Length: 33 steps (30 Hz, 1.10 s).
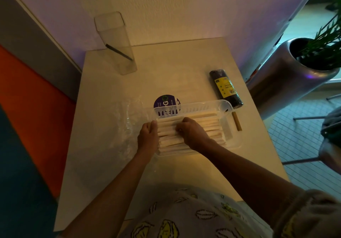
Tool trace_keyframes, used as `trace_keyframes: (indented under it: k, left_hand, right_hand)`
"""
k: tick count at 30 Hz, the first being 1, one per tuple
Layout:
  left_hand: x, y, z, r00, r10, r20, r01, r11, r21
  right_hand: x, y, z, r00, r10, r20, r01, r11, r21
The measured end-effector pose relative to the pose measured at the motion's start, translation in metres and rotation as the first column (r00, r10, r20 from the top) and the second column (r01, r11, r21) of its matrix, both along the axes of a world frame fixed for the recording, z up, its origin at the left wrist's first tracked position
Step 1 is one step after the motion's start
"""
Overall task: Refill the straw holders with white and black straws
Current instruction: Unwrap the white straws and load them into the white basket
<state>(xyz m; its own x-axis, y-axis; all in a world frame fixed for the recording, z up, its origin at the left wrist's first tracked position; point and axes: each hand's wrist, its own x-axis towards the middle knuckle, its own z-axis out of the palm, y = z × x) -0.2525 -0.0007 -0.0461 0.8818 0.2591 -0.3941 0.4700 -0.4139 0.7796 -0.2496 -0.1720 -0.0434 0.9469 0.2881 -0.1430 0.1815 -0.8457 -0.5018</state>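
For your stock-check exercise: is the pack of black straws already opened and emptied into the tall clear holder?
No: the pack of black straws lies wrapped on the table, apart from the tall clear holder.
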Motion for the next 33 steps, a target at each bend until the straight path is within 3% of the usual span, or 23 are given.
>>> trace_keyframes:
  k: [7, 12, 15, 21, 25, 27, 29, 31, 33]
  left_hand:
    - [0.001, 0.003, -0.005, 1.0, -0.021, 0.004, 0.021, 1.0, 0.017]
    - [0.001, -0.001, -0.001, 0.997, -0.004, 0.083, -0.007, 0.992, 0.127]
    - [0.003, 0.002, 0.001, 0.995, 0.021, 0.103, -0.039, 0.984, 0.172]
    - [0.029, 0.01, 0.012, 0.997, 0.024, 0.076, -0.037, 0.982, 0.184]
    - [0.054, 0.016, 0.026, 0.997, 0.067, 0.05, -0.073, 0.989, 0.132]
    - [0.07, 0.021, 0.034, 0.995, 0.091, 0.028, -0.094, 0.99, 0.108]
    - [0.087, 0.024, 0.041, 0.993, 0.119, 0.027, -0.121, 0.989, 0.087]
    - [0.103, 0.025, 0.05, 0.991, 0.127, 0.046, -0.131, 0.987, 0.091]
    - [0.119, 0.026, 0.058, 0.989, 0.12, 0.081, -0.129, 0.986, 0.11]
  right_hand:
    - [-0.002, -0.001, 0.005, 0.999, -0.036, -0.001, 0.036, 0.998, 0.059]
    - [0.002, -0.019, 0.016, 0.965, -0.181, 0.189, 0.17, 0.983, 0.077]
    - [0.008, -0.036, 0.027, 0.916, -0.301, 0.264, 0.301, 0.953, 0.043]
    - [0.021, -0.051, 0.053, 0.862, -0.426, 0.274, 0.449, 0.893, -0.026]
    - [0.028, -0.055, 0.066, 0.781, -0.565, 0.268, 0.617, 0.764, -0.187]
    - [0.034, -0.056, 0.071, 0.725, -0.659, 0.201, 0.688, 0.678, -0.259]
    - [0.041, -0.057, 0.073, 0.676, -0.731, 0.098, 0.729, 0.643, -0.235]
    - [0.049, -0.057, 0.073, 0.64, -0.763, -0.091, 0.76, 0.646, -0.068]
    - [0.059, -0.058, 0.071, 0.6, -0.759, -0.254, 0.8, 0.575, 0.172]
